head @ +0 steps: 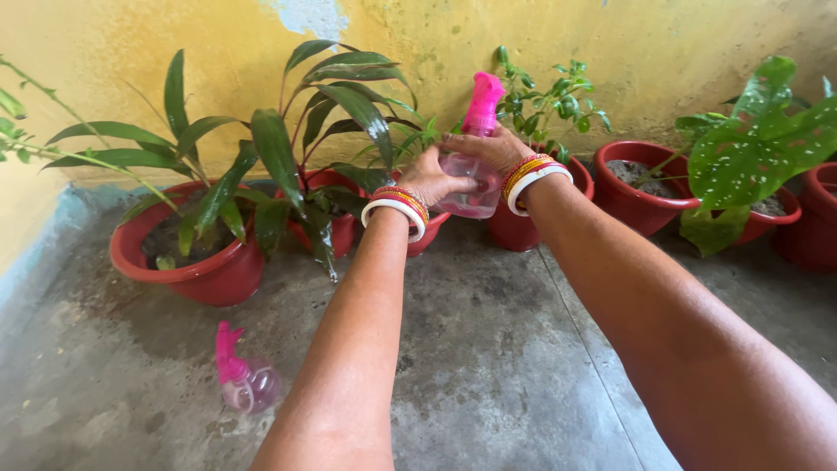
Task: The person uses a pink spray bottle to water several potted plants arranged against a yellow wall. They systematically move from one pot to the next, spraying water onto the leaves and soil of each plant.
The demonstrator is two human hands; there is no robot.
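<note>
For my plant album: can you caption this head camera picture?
Both hands, left hand and right hand, hold a pink-topped spray bottle above red potted plants.

We cannot see the lower body of the spray bottle (471, 179), covered by our left hand (432, 179) and right hand (488, 150). The far red pot (815, 218) is cut by the right edge. Leaves hide the middle pot (336, 222).

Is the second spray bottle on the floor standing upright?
No, the spare spray bottle lies tipped on the concrete floor, its pink nozzle pointing up-left.
</note>
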